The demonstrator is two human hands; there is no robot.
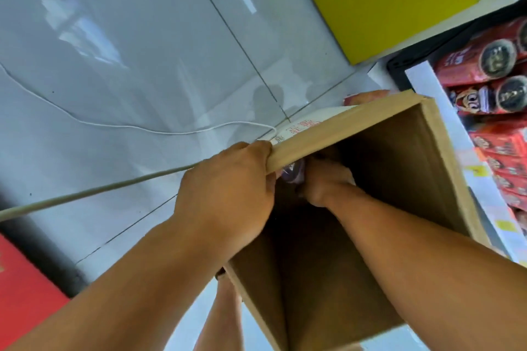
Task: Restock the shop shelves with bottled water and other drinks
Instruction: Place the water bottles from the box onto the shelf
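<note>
An open cardboard box [405,157] fills the lower right of the head view, its inside dark. My left hand [228,194] grips the box's near left flap, fingers curled over its edge. My right hand [325,182] reaches down inside the box and closes around a purplish wrapped item [293,174], of which only a small part shows. I cannot tell what the item is.
A shop shelf [427,85] at the right holds red packaged goods [484,65]. A yellow panel [379,3] stands at the top. A thin white cable [142,128] and a thicker grey cord [85,194] cross the glossy tiled floor. A red object [22,293] lies at the lower left.
</note>
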